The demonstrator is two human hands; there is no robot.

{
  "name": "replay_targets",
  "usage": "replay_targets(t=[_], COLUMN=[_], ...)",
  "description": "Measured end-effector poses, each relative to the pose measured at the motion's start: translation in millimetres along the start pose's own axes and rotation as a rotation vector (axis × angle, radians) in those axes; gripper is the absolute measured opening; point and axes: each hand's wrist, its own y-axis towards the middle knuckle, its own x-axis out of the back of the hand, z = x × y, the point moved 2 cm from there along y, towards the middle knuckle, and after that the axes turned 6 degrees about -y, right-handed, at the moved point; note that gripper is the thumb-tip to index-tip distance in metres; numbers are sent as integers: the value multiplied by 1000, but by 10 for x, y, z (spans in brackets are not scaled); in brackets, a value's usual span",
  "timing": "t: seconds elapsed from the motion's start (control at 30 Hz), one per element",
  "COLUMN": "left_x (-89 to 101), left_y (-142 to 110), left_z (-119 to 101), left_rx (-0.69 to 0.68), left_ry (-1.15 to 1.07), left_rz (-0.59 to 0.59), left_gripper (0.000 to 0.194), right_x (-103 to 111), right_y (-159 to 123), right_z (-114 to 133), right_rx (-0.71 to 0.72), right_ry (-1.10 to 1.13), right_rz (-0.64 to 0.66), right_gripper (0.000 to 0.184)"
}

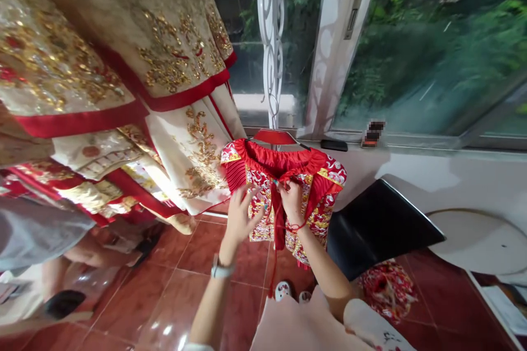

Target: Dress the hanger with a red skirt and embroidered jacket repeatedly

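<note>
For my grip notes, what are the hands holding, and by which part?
The right hand appears to pinch the red patterned jacket at the front, by its gathered neckline. The left hand, fingers spread, shows no grip.

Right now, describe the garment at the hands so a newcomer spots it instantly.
Start at the windows, then follow the white scrolled post down to a red hanger. The red patterned garment hangs on it. Unlike the cream-and-gold garments at left, it has a gathered red neckline.
</note>
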Motion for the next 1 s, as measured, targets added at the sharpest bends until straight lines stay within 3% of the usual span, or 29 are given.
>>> replay_targets(t=[0.03, 0.1, 0.2, 0.3, 0.47, 0.6, 0.8, 0.9, 1.0], left_x=[70, 82, -40, -126, -131, -115, -163, -131, 12], left_y=[268, 695, 951, 866, 637, 591, 566, 484, 339], left_z=[-2, 9, 28, 9, -95, -144, -135, -111, -26], left_rx=[-60, -147, -234, -263, -182, -184, -156, -103, -73], left_ry=[42, 127, 184, 157, 96, 55, 17, -13, -19], left_rz=[-10, 97, 261, 262, 138, 163, 110, -8, -81], left_gripper=[46, 34, 24, 22, 22, 24, 23, 22, 17], right_x=[32, 120, 277, 356, 286, 211, 25, -128, -55], right_y=[-10, -29, -37, -64, -267, -332, -266, -489, -773], right_z=[-9, -28, -56, -95, -141, -78, -224, -479, -731], right_rx=[-9, -36, -99, -197, -472, -454, -427, -496, -549], right_ry=[9, 41, 55, 98, 506, 649, 668, 568, 462], right_rz=[44, 156, 238, 280, 248, 274, 196, 185, 198], right_gripper=[33, 32, 36, 38, 43, 48, 40, 40, 42])
